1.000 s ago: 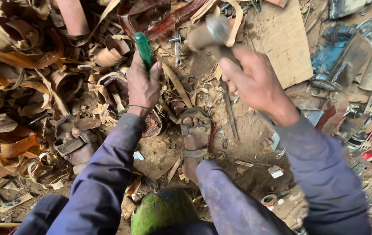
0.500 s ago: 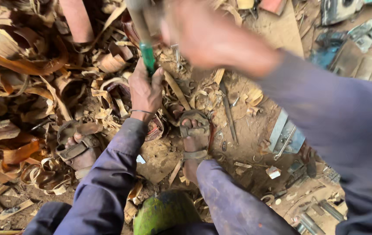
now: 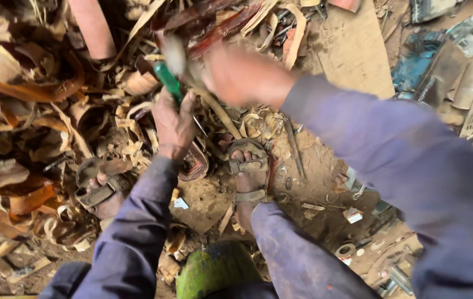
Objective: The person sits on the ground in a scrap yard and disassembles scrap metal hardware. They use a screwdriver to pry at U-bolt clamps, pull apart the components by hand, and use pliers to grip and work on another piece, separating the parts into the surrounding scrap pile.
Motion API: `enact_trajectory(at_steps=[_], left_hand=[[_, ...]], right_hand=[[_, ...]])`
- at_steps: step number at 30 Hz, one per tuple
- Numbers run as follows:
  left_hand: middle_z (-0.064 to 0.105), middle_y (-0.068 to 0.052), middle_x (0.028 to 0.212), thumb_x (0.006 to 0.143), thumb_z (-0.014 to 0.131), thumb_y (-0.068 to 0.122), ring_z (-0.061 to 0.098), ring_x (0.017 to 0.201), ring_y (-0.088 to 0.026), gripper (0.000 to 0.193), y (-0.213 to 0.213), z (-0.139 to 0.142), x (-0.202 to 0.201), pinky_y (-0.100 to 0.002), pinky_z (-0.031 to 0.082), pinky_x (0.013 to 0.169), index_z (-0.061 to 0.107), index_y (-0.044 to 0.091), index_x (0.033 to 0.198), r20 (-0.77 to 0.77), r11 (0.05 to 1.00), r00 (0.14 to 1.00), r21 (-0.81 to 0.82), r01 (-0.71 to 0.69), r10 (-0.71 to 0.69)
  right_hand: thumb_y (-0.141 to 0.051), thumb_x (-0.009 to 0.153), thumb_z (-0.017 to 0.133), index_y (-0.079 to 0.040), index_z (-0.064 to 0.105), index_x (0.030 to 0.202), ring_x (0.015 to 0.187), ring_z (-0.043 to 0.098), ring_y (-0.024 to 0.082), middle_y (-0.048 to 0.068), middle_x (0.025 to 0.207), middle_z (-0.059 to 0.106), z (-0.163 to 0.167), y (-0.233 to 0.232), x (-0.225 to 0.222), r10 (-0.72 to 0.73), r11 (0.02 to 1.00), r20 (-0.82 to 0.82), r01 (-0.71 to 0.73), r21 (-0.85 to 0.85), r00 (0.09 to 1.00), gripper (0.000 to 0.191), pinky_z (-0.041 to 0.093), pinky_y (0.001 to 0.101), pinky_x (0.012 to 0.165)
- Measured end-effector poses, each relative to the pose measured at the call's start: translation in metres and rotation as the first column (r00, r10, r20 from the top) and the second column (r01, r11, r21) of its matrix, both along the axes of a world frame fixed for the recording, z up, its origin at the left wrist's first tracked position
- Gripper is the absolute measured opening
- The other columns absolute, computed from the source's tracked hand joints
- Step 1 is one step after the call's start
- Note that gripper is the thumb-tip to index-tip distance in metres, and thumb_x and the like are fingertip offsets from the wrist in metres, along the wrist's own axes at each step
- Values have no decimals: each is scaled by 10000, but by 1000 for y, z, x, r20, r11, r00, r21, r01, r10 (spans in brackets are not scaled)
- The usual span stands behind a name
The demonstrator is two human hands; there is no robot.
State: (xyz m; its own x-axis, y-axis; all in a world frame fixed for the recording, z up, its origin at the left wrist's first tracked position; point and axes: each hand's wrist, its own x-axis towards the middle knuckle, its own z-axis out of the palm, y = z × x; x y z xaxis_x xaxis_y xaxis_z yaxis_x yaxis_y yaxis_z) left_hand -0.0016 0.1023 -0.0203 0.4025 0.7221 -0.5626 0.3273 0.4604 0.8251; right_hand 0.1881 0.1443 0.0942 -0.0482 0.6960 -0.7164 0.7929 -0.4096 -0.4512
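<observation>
My left hand is closed around a green-handled tool held upright over the dirt floor. My right hand, blurred by motion, grips a hammer whose pale head is right at the top of the green handle. A curved reddish-brown scrap piece lies under the left hand. Both my sandalled feet are in view, the right foot beside that piece and the left foot further left. Purple sleeves cover both arms.
Heaps of curled brown and tan scrap strips fill the left and top. A flat brown board lies at the top right, metal scrap beyond it. A green object sits between my legs. Small bits litter the dirt.
My right hand swung the hammer up out of view and has come back down onto the top of the green-handled tool. My left hand has kept the tool in place.
</observation>
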Motion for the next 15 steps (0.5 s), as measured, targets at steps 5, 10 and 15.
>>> enact_trajectory(at_steps=[5, 10, 15], left_hand=[[738, -104, 856, 1019, 640, 127, 754, 757, -189, 135, -1, 5, -1, -352, 620, 683, 574, 13, 1049, -2, 989, 999, 141, 47, -47], [729, -102, 863, 1047, 615, 145, 755, 753, -185, 135, 4, 10, 2, -341, 650, 681, 570, 18, 1033, 66, 998, 998, 58, -19, 15], [694, -107, 858, 1051, 601, 131, 728, 749, -180, 131, 9, 9, 2, -336, 632, 673, 561, 11, 1081, 144, 998, 989, 27, -50, 45]], right_hand=[[-118, 919, 563, -44, 641, 1025, 711, 671, 203, 81, 862, 636, -16, -28, 33, -55, 995, 61, 50, 84, 997, 151, 567, 365, 583], [-132, 970, 563, -34, 635, 1026, 680, 660, 219, 94, 802, 619, 29, 14, 57, 166, 922, 33, -167, 348, 986, 134, 540, 377, 576], [-146, 1021, 563, -23, 629, 1027, 649, 649, 235, 107, 743, 602, 45, 18, 32, 255, 758, 123, -277, 590, 959, 140, 513, 388, 570]])
